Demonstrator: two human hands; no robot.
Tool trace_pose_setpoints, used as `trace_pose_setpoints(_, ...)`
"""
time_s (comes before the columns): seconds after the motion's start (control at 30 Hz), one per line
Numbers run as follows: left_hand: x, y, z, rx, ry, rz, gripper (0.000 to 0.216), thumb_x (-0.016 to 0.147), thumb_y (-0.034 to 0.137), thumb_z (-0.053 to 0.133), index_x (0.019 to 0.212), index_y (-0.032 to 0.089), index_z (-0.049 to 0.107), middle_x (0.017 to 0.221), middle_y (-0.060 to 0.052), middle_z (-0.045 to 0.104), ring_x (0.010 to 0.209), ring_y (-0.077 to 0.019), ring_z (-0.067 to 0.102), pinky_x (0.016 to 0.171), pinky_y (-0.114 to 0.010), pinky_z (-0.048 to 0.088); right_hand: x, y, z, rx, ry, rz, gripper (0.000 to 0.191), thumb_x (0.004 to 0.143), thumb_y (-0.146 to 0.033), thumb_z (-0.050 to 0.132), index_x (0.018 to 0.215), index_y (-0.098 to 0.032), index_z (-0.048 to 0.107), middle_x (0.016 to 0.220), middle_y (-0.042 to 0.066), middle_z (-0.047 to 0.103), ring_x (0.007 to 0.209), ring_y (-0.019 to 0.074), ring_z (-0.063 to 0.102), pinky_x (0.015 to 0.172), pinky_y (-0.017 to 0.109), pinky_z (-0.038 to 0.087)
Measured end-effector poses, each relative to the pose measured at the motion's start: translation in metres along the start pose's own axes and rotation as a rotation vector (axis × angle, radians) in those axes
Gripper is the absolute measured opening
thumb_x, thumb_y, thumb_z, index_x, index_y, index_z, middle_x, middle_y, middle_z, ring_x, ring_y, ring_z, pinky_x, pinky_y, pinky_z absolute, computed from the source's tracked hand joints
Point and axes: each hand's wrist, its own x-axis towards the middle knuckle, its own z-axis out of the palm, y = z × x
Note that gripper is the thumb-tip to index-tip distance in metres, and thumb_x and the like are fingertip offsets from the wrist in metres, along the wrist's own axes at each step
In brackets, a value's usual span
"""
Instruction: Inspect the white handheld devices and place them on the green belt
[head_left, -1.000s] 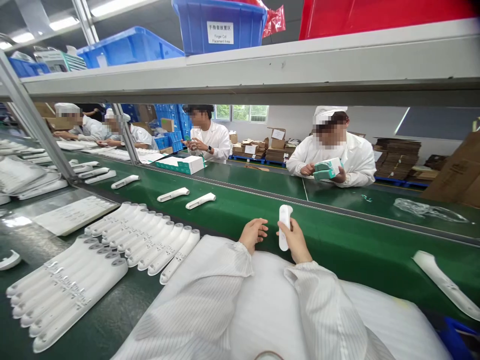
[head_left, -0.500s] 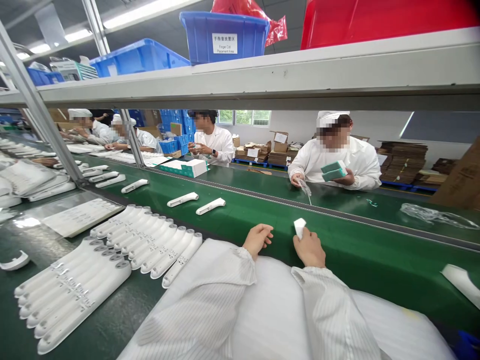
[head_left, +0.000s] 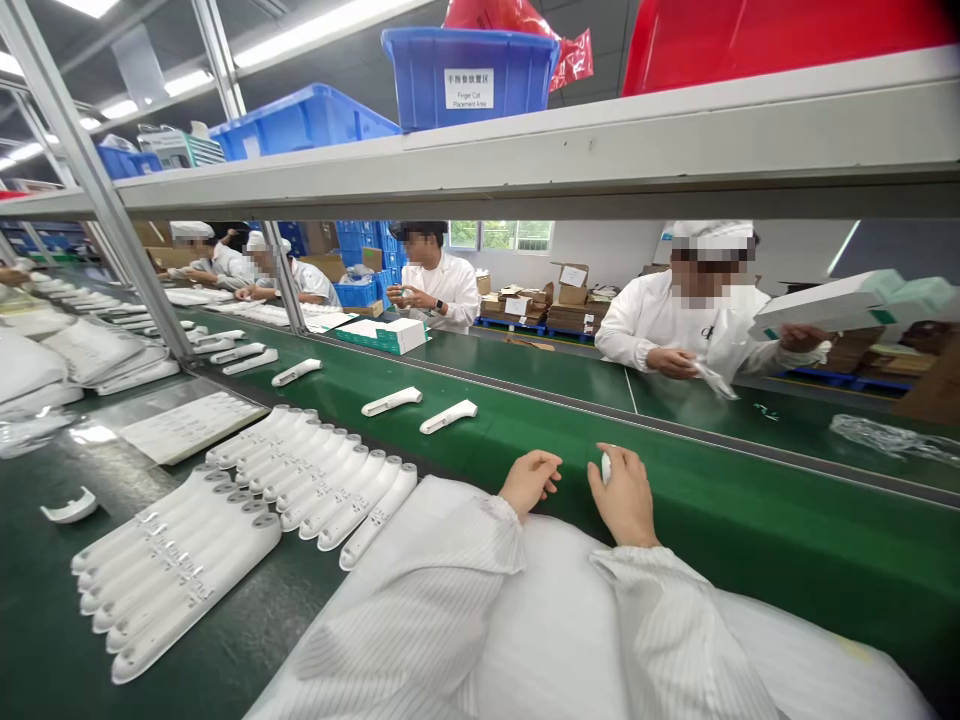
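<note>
My right hand (head_left: 626,495) is closed around a white plastic thermometer body (head_left: 606,466); only its end shows past the fingers. My left hand (head_left: 529,480) rests beside it with the fingers loosely curled and nothing in them. Both hands lie on the front edge of a green conveyor belt (head_left: 570,430), above a white foam sheet (head_left: 547,620). To the left, two rows of white thermometer shells (head_left: 315,480) lie side by side on the bench.
Several white thermometers (head_left: 448,415) lie along the belt further back. Across it, people in white coats handle boxes (head_left: 825,305). A grey shelf (head_left: 525,150) overhead carries blue bins (head_left: 469,65) and a red bin. A plastic bag (head_left: 877,435) lies at the far right.
The thermometer body stood upright in my right hand; it is now turned down, almost hidden in the hand. The view has shifted right. The person opposite has lifted a box out to the right.
</note>
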Motion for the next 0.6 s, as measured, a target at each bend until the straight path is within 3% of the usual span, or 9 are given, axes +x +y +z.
trace_pose_setpoints(0.17,0.002,0.001,-0.002,0.035,0.011,0.013,0.016,0.078,0.023,0.048,0.086,0.014,0.058,0.069,0.0,0.056,0.049,-0.0037,0.047,0.043,-0.014,0.03,-0.006,-0.013,0.009,0.368,-0.288,-0.16,0.03,0.08,-0.033,0.037,0.086,-0.022,0.064,0.079,0.004,0.066,0.069,0.0184,0.059,0.068,0.03,0.044)
trace_pose_setpoints(0.3,0.011,0.004,-0.018,0.169,0.087,0.042,0.019,0.08,0.022,0.044,0.09,0.015,0.058,0.076,-0.002,0.06,0.055,-0.0069,0.051,0.049,-0.018,0.038,-0.01,-0.018,0.009,0.4,-0.34,-0.115,0.028,0.078,-0.036,0.041,0.082,-0.022,0.065,0.077,0.003,0.068,0.066,0.0187,0.06,0.065,0.03,0.043)
trace_pose_setpoints(0.4,0.019,0.009,-0.042,0.434,0.283,0.216,0.024,0.077,0.019,0.048,0.098,0.017,0.059,0.092,-0.007,0.061,0.082,-0.0155,0.057,0.076,-0.029,0.045,-0.01,-0.019,0.006,0.446,-0.344,-0.073,0.028,0.077,-0.037,0.043,0.083,-0.022,0.065,0.078,0.003,0.068,0.068,0.0193,0.061,0.066,0.03,0.043)
trace_pose_setpoints(0.47,0.023,0.013,-0.063,0.603,0.471,0.321,0.035,0.076,0.018,0.051,0.11,0.016,0.055,0.114,-0.012,0.054,0.109,-0.0231,0.047,0.094,-0.036,0.036,-0.01,-0.019,0.005,0.478,-0.335,-0.048,0.028,0.077,-0.039,0.044,0.083,-0.022,0.065,0.078,0.004,0.068,0.07,0.0199,0.061,0.067,0.03,0.044)
trace_pose_setpoints(0.53,0.025,0.017,-0.083,0.687,0.615,0.298,0.044,0.078,0.017,0.048,0.122,0.012,0.046,0.13,-0.017,0.042,0.124,-0.0274,0.033,0.101,-0.039,0.028,-0.009,-0.02,0.003,0.496,-0.318,-0.026,0.027,0.077,-0.04,0.045,0.082,-0.023,0.065,0.076,0.003,0.068,0.07,0.0203,0.061,0.068,0.031,0.044)
trace_pose_setpoints(0.6,0.025,0.019,-0.099,0.7,0.702,0.168,0.05,0.08,0.016,0.044,0.128,0.01,0.037,0.139,-0.018,0.029,0.13,-0.0288,0.022,0.103,-0.04,0.024,-0.009,-0.02,0.002,0.511,-0.301,-0.019,0.027,0.076,-0.042,0.047,0.081,-0.023,0.066,0.074,0.003,0.068,0.068,0.0205,0.061,0.068,0.032,0.044)
